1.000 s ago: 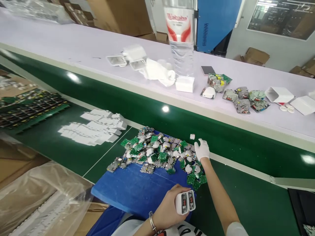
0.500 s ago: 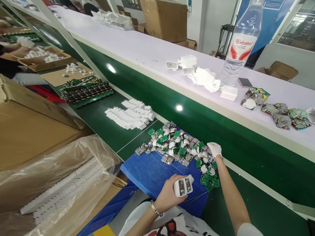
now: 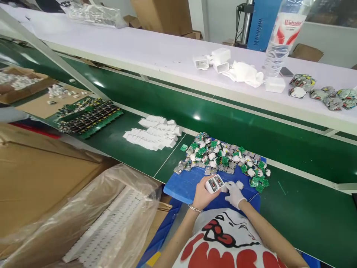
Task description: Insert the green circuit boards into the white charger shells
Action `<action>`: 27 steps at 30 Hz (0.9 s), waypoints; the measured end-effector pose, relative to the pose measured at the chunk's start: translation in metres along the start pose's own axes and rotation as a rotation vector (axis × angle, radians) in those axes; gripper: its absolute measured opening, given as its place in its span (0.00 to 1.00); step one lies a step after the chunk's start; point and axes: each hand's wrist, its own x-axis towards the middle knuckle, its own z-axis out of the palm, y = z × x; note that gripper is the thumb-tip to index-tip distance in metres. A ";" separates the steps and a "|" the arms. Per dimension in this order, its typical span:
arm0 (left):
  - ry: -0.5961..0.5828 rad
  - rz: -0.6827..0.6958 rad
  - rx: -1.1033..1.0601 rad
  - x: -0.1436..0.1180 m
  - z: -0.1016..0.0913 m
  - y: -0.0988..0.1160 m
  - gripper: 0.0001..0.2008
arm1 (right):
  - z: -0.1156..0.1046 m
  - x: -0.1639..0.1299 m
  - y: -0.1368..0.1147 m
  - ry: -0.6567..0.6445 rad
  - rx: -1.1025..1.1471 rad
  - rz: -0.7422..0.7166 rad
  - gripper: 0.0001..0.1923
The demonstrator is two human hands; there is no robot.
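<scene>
My left hand [image 3: 201, 195], bare with a bracelet on the wrist, holds a white charger housing [image 3: 214, 183] with two openings facing up. My right hand [image 3: 233, 193], in a white glove, sits right beside the housing over the blue tray [image 3: 184, 183], pinching a small white part [image 3: 239, 184]. Just beyond both hands, a heap of small green circuit boards and white pieces [image 3: 223, 158] covers the far end of the tray.
Rows of white housings [image 3: 153, 133] and a panel of circuit boards [image 3: 87, 115] lie on the green belt [image 3: 301, 208] to the left. A plastic-wrapped box [image 3: 92, 219] stands at lower left. The white shelf behind holds a water bottle [image 3: 280, 37], housings and wrapped parts.
My right hand has drawn back from the far side of the heap to the housing in my left hand. My view has swung, and my left hand has risen toward the tray.
</scene>
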 end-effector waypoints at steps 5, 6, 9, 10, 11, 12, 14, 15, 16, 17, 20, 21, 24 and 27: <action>-0.008 0.015 -0.010 -0.008 -0.037 -0.020 0.23 | 0.010 0.000 0.004 0.071 0.048 -0.022 0.16; -0.010 0.024 -0.013 -0.009 -0.041 -0.021 0.23 | 0.011 0.001 0.001 0.112 0.061 -0.010 0.14; -0.019 0.053 -0.023 -0.008 -0.050 -0.022 0.24 | 0.014 0.000 -0.013 0.233 0.151 0.047 0.10; -0.027 0.064 -0.028 -0.007 -0.052 -0.022 0.24 | 0.012 -0.002 -0.020 0.264 0.202 0.066 0.11; -0.039 0.074 -0.034 -0.006 -0.054 -0.022 0.24 | 0.009 -0.005 -0.027 0.288 0.261 0.077 0.13; -0.053 0.086 -0.042 -0.005 -0.056 -0.022 0.23 | 0.005 -0.010 -0.034 0.305 0.325 0.077 0.15; -0.091 0.114 -0.067 -0.002 -0.058 -0.021 0.23 | -0.008 -0.024 -0.050 0.327 0.439 0.043 0.20; -0.114 0.130 -0.083 0.000 -0.059 -0.020 0.24 | -0.015 -0.031 -0.058 0.340 0.489 0.008 0.22; -0.139 0.147 -0.099 0.001 -0.059 -0.019 0.24 | -0.022 -0.039 -0.066 0.355 0.542 -0.036 0.23; -0.164 0.164 -0.117 0.003 -0.059 -0.018 0.24 | -0.027 -0.045 -0.073 0.368 0.599 -0.078 0.24; -0.227 0.190 -0.165 0.008 -0.057 -0.018 0.25 | -0.031 -0.052 -0.082 0.374 0.753 -0.095 0.24; -0.235 0.185 -0.178 0.009 -0.056 -0.020 0.25 | -0.028 -0.049 -0.079 0.375 0.776 -0.056 0.25; -0.220 0.129 -0.210 0.011 -0.055 -0.031 0.25 | -0.009 -0.035 -0.057 0.411 0.754 0.088 0.28; -0.182 0.049 -0.247 0.010 -0.057 -0.052 0.25 | 0.012 -0.023 -0.031 0.475 0.684 0.204 0.22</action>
